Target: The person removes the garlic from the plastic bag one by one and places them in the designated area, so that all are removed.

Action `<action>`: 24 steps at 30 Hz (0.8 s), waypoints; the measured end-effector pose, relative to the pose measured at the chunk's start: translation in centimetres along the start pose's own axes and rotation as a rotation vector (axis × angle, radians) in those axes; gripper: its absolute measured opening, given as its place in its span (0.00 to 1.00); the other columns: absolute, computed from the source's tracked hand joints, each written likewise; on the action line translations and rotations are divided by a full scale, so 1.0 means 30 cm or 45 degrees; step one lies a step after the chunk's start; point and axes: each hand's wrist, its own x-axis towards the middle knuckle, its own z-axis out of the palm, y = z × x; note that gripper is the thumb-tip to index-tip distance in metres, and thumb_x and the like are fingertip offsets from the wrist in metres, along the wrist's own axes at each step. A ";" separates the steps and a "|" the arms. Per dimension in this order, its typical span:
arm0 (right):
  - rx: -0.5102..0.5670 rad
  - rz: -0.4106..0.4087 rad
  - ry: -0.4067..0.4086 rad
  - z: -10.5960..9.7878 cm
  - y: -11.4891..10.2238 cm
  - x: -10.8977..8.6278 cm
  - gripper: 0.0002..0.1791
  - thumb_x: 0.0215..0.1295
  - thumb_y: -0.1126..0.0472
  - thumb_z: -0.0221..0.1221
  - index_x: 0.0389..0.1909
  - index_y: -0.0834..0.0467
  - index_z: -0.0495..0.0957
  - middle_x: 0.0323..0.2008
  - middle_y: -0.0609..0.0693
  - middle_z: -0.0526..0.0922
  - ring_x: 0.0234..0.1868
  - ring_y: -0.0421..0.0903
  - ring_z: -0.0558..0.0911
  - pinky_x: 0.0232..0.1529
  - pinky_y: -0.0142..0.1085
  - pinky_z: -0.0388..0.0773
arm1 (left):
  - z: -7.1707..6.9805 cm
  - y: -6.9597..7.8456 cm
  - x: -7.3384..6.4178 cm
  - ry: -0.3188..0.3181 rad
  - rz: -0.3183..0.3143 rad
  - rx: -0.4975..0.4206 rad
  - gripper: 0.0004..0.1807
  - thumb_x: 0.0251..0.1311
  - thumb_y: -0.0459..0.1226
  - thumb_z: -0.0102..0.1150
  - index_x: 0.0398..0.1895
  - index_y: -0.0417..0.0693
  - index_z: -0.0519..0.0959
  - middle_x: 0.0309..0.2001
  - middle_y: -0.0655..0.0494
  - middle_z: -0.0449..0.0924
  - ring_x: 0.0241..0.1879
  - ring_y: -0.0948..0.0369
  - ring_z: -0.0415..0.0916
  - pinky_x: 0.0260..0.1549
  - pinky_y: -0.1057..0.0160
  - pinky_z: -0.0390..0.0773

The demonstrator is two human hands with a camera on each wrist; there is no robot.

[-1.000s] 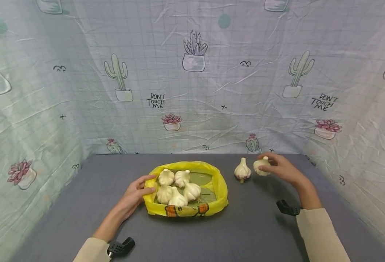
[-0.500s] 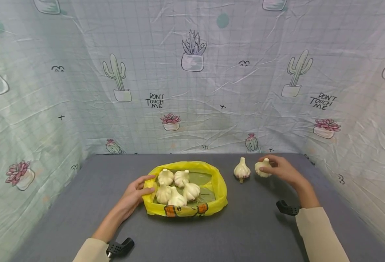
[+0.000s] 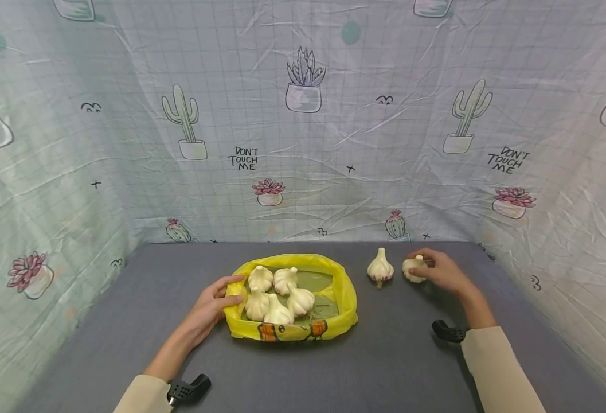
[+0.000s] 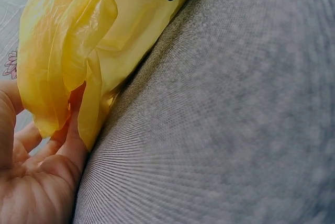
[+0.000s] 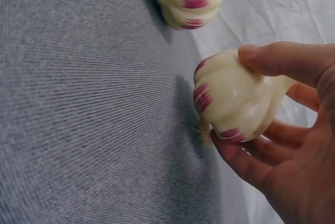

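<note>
My right hand point(image 3: 444, 272) pinches a garlic bulb point(image 3: 415, 269) between thumb and fingers, at the back right of the table. In the right wrist view this bulb point(image 5: 235, 98) is cream with purple streaks, its root tuft close over the cloth. Another garlic bulb point(image 3: 380, 267) stands upright just left of it. My left hand point(image 3: 210, 307) grips the left side of a yellow plastic bag point(image 3: 348, 298), which is spread open like a shallow basin. Several white garlic bulbs point(image 3: 300, 302) sit in its left half. The left wrist view shows fingers point(image 4: 68, 150) against the bag's folds.
A dark grey cloth point(image 3: 303, 378) covers the table. Behind and at both sides hangs a pale curtain point(image 3: 349, 201) printed with cacti and succulents. Each wrist wears a black camera, one on the left point(image 3: 190, 390) and one on the right point(image 3: 448, 331).
My right hand has lowered the pinched garlic bulb toward the table and shifted it slightly right, away from the standing bulb. The left hand and the bag stay put.
</note>
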 end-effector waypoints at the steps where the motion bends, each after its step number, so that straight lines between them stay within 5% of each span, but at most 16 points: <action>1: -0.002 -0.002 -0.005 0.002 0.002 0.001 0.24 0.72 0.55 0.64 0.62 0.65 0.78 0.66 0.73 0.74 0.64 0.75 0.75 0.52 0.56 0.82 | 0.000 0.000 0.000 -0.001 -0.001 0.000 0.33 0.71 0.38 0.62 0.77 0.48 0.65 0.76 0.38 0.63 0.61 0.53 0.77 0.52 0.57 0.84; 12: -0.020 -0.061 -0.018 0.012 0.001 0.005 0.26 0.71 0.59 0.64 0.64 0.68 0.76 0.60 0.69 0.80 0.61 0.70 0.79 0.47 0.44 0.79 | -0.002 -0.001 0.002 -0.006 0.005 0.008 0.34 0.71 0.38 0.62 0.77 0.48 0.64 0.77 0.38 0.61 0.62 0.52 0.77 0.52 0.58 0.84; 24: -0.081 -0.036 0.077 0.017 0.008 0.013 0.28 0.65 0.60 0.69 0.64 0.66 0.76 0.65 0.71 0.76 0.65 0.73 0.75 0.58 0.64 0.75 | -0.006 -0.003 0.000 -0.011 0.005 0.008 0.34 0.71 0.39 0.63 0.77 0.48 0.64 0.76 0.38 0.63 0.61 0.53 0.77 0.52 0.59 0.84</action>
